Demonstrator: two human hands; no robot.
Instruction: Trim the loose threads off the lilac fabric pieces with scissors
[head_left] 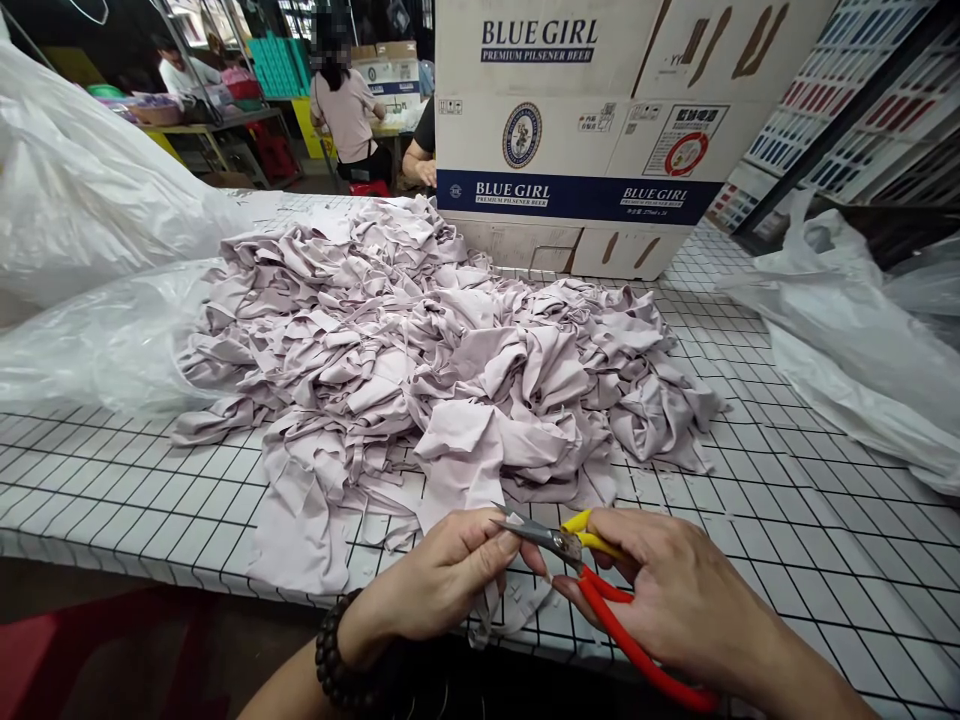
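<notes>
My right hand (675,590) grips a pair of scissors (637,650) with one red and one yellow handle. Their dark blades point left and reach the fingertips of my left hand (454,570). That hand, with a dark bead bracelet (335,655) at its wrist, is closed in a pinch on a pale lilac fabric piece, mostly hidden by the fingers; a strip of it dangles below. Just beyond my hands a large heap of crumpled lilac fabric pieces (375,350) covers the middle of the table. One flat piece (300,520) lies at the heap's near left side.
A tall beer carton (562,130) stands behind the heap on the grid-patterned table (757,520). Clear plastic bags (97,330) lie at the left, white ones (847,320) at the right. A red stool (52,650) is at lower left. Several people sit in the background.
</notes>
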